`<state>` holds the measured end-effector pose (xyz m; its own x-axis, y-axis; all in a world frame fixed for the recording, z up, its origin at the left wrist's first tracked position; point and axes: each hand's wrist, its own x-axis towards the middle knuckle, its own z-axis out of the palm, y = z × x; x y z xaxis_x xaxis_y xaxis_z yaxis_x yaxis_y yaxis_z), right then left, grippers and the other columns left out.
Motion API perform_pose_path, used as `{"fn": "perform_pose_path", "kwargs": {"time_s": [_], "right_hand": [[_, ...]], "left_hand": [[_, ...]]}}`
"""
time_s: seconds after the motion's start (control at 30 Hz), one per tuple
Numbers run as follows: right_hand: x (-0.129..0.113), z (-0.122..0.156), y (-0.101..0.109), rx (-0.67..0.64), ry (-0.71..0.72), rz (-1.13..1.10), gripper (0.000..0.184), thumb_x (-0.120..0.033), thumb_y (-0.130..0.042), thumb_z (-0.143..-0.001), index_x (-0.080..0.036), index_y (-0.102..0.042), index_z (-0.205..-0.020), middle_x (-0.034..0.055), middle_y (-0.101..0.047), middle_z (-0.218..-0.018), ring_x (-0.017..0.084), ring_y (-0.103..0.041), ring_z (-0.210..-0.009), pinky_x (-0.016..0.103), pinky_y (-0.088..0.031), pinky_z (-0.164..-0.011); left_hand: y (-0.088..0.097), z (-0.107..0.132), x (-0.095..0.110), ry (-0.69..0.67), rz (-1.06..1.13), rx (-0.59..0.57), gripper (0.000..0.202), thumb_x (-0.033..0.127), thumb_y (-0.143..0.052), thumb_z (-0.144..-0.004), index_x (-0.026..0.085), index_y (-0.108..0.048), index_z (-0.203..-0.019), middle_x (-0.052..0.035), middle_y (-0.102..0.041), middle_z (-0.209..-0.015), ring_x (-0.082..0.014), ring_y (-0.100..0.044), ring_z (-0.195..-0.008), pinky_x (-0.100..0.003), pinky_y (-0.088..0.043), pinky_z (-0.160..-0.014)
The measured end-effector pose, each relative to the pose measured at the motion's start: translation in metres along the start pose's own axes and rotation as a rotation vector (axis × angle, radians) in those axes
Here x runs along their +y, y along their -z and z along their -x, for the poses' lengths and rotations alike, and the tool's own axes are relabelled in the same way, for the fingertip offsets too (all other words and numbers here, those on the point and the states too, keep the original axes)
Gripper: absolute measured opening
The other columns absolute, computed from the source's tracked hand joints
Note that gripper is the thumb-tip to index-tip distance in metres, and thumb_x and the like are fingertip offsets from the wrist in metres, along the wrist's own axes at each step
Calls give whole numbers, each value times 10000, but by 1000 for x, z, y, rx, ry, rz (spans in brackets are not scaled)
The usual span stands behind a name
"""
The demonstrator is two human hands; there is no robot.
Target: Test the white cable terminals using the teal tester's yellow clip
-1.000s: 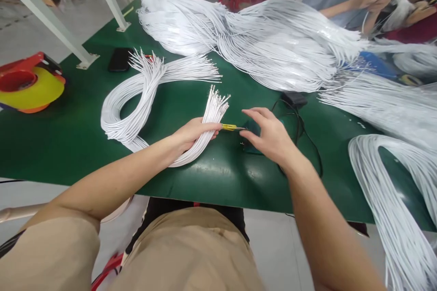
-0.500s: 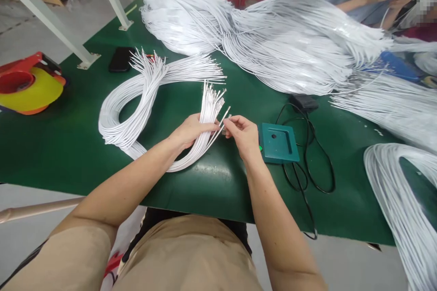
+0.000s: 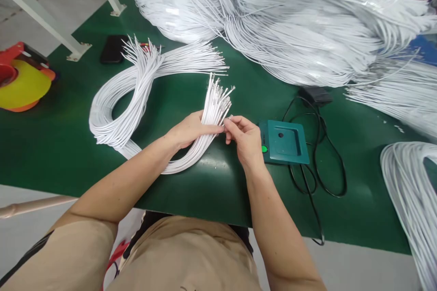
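My left hand [image 3: 194, 131] is closed round a bundle of thin white cables [image 3: 214, 104], thumb across the front. The bundle's small metal-tipped ends fan upward above the hand, and its length curves down and left along the table. At the bundle's right edge, my right hand [image 3: 246, 138] pinches a white cable by its end between thumb and forefinger. The fingertips hide most of that cable; a small pale tip shows above them. Left of my hands lies a looped coil of white cables [image 3: 105, 109], whose ends point up and right.
Right of my hands sits a teal square device [image 3: 285, 143] with a green button and black cord [image 3: 336, 159]. Large heaps of white cables [image 3: 290, 32] lie behind, another coil [image 3: 398, 173] at right. A phone [image 3: 112, 49] and yellow-red tape dispenser [image 3: 25, 84] stand left.
Two cables that stood apart at the bundle's right side now lie closer against it. My right fingertips have come nearer my left thumb. The view has tilted down slightly.
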<state>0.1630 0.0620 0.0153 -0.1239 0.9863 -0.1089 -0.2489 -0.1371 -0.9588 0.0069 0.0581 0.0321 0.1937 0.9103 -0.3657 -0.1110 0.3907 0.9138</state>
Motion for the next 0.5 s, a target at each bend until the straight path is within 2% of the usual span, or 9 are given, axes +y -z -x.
{"fn": "perform_pose_path", "kwargs": {"time_s": [0.2,0.33,0.5], "right_hand": [[0,1,-4,37,-20,-14,193,-328,-773,-689,-181,-656,-736,-51,-575,-598,53,-458,-455,189,-406,-404],[-2,2,-3,43,-9,-29,206,-348,-761,-700,-187,-634,-718,-48,-565,-615,55,-448,-470,188,-404,-398],[-3,5,-6,-25,-31,-46,203,-338,-764,-697,-195,-622,-723,-63,-522,-561,59,-422,-457,186,-396,-381]], "left_hand": [[6,3,2,-13,41,21,303,219,-795,-647,119,-624,-876,-24,-656,-753,-122,-603,-682,-279,-483,-684],[10,4,3,-35,56,54,364,265,-838,-595,123,-623,-853,1,-627,-736,-102,-569,-662,-269,-466,-680],[6,6,-1,-17,87,-35,364,227,-851,-554,122,-643,-833,7,-635,-727,-101,-569,-650,-283,-473,-704]]}}
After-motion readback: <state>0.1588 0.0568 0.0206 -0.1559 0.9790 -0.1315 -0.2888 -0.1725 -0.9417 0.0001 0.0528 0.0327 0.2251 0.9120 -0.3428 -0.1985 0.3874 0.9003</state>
